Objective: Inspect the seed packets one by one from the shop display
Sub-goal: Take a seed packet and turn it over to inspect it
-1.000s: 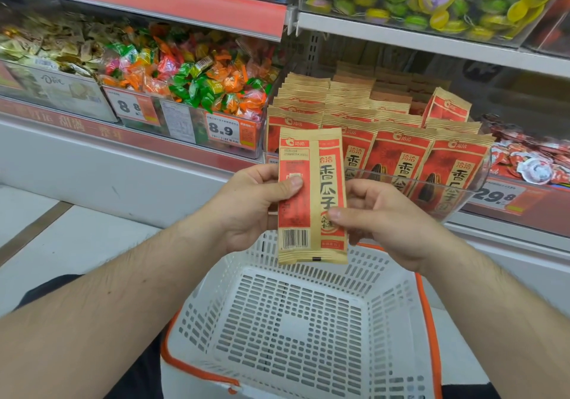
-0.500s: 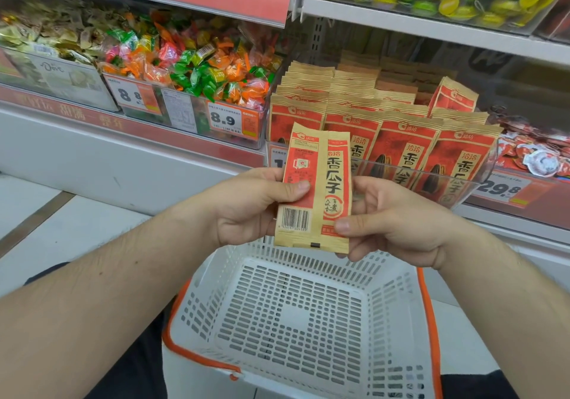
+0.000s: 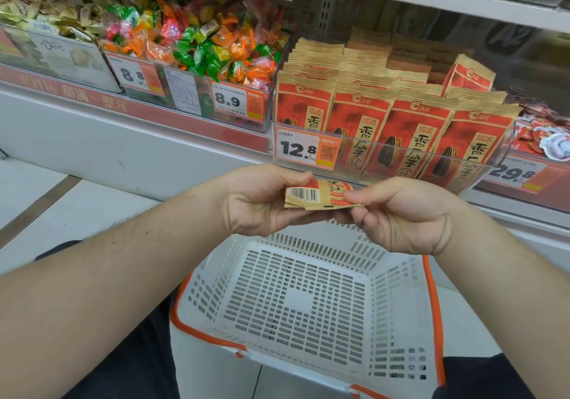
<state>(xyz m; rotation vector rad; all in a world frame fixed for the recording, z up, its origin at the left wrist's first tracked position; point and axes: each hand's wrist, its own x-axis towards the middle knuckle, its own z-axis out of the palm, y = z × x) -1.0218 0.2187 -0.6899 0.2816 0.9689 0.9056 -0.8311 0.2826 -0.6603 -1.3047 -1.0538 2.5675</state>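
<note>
Above the white basket (image 3: 308,303), seed packet (image 3: 319,194) lies nearly flat between both hands, barcode face up. Left hand (image 3: 259,201) pinches its left end, thumb on top; right hand (image 3: 401,213) pinches its right end. Remaining packets (image 3: 398,127) stand upright in the clear display bin (image 3: 481,167) just behind.

Packet (image 3: 319,194) held over the basket: tan paper w/ red panels, black-on-white barcode at its left end. Packets in the clear bin (image 3: 398,127): red fronts, tan top edges, black characters on a pale yellow strip, dark striped seed pic; price tag (image 3: 303,148) white w/ black digits & orange side w/ yellow bar. Basket (image 3: 308,300) white, slotted grid pattern, orange rim; candy (image 3: 197,40) wrappers mixed green, orange, pink, yellow; shelf strip (image 3: 92,99) red.
</note>
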